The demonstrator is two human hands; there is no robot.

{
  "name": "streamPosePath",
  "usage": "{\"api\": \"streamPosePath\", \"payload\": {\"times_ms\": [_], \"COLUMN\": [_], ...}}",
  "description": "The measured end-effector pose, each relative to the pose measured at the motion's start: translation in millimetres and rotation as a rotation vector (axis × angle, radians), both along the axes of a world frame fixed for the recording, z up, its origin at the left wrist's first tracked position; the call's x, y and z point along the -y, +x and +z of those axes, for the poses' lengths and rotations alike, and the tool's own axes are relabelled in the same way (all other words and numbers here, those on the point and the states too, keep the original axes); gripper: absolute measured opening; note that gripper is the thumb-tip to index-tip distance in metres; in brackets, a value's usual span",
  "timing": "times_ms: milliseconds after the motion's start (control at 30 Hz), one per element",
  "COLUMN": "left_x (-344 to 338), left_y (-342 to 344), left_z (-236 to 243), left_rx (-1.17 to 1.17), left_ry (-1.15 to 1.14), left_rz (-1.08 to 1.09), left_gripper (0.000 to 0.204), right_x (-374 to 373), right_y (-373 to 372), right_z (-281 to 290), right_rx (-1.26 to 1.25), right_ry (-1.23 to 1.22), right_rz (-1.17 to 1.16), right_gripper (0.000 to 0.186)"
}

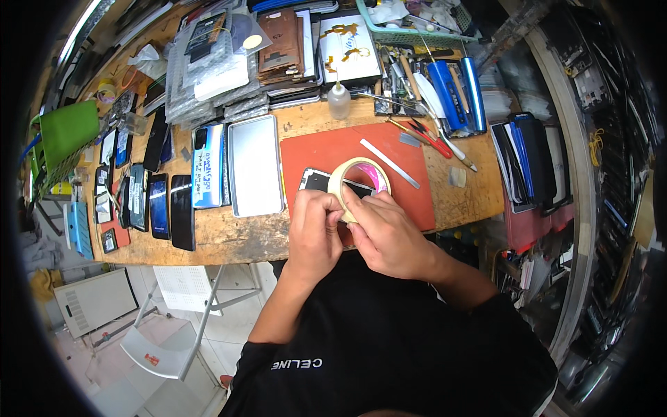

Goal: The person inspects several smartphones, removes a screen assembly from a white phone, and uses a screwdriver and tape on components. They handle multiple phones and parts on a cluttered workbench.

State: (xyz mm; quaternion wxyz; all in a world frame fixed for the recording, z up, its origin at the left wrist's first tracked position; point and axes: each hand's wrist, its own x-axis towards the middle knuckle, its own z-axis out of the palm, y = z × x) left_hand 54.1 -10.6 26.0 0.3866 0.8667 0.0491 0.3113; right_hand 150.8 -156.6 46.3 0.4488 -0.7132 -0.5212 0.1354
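Both hands meet over a red work mat (313, 149), around a roll of cream masking tape (338, 175) with a pink inner core. My right hand (389, 233) is closed on the roll's near right side, its thumb against the rim. My left hand (314, 226) is closed at the roll's left edge, fingertips pinched together; whatever is between them is too small to make out. Beneath the roll lies a phone (316, 179) with its inner frame exposed, partly hidden by the hands and the tape.
A metal tray (256, 167) and several phones (183, 212) lie left of the mat. A metal ruler-like strip (389, 163), red-handled pliers (431, 139) and a clear bottle (338, 101) sit near its far side. Stacked parts (215, 69) line the back; a folding chair (163, 351) stands lower left.
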Motion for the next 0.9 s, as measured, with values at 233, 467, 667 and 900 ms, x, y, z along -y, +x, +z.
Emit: {"api": "streamPosePath", "payload": {"times_ms": [233,467,667,900], "left_x": [-2,-6,-17,-4], "left_y": [-5,-7,-4,-5], "left_z": [-7,-1,1,2], "left_rx": [0.032,0.162,0.158,0.029], "left_ry": [0.088,0.163,0.341,-0.156], "left_rz": [-0.027,0.083,0.172,0.15], "left_gripper": [0.034,0.042,0.02,0.008], "right_x": [0,-2,-12,-17], "right_y": [0,-4,2,10], "right_z": [-1,-4,-2,2], "right_rx": [-0.09,-0.206,-0.22,-0.08], "right_ry": [0.031,0.092,0.046,0.058], "right_rz": [0.025,-0.026,-0.051,-0.135], "right_gripper": [0.061,0.059,0.031,0.007]}}
